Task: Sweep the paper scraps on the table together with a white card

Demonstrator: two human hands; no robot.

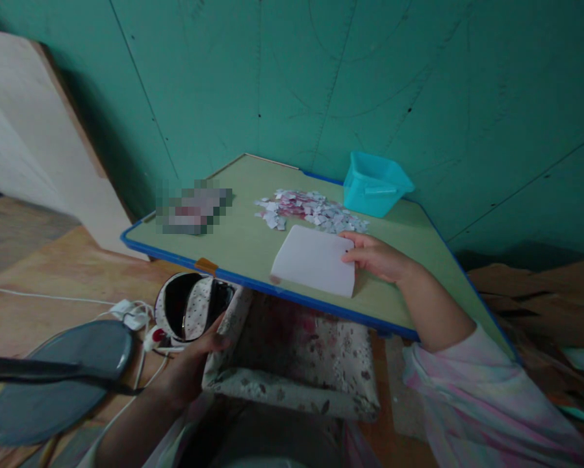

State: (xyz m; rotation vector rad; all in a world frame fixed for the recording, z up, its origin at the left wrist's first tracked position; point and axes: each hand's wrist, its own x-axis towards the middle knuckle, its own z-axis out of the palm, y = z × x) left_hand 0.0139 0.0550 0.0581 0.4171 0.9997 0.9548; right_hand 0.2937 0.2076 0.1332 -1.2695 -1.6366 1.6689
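My right hand (377, 255) pinches the right edge of a white sheet of paper (314, 261), thumb on top, low over the front of the small table (243, 244). Just beyond the paper lies a heap of torn white and pinkish paper scraps (306, 208). Below the table's front edge, my left hand (199, 357) is closed on the left side of a fabric-covered box (292, 388) with a floral print. The box is open at the top and its far end sits under the tabletop. Some of the left fingers are hidden behind the box wall.
A turquoise plastic bin (377, 192) stands at the table's back right, against the green wall (292, 84). A pixelated item (194, 211) lies at the left. On the floor are a spotted round case (197, 305), white cables (128, 313) and a grey round stool (67, 377). Cardboard (545, 299) lies right.
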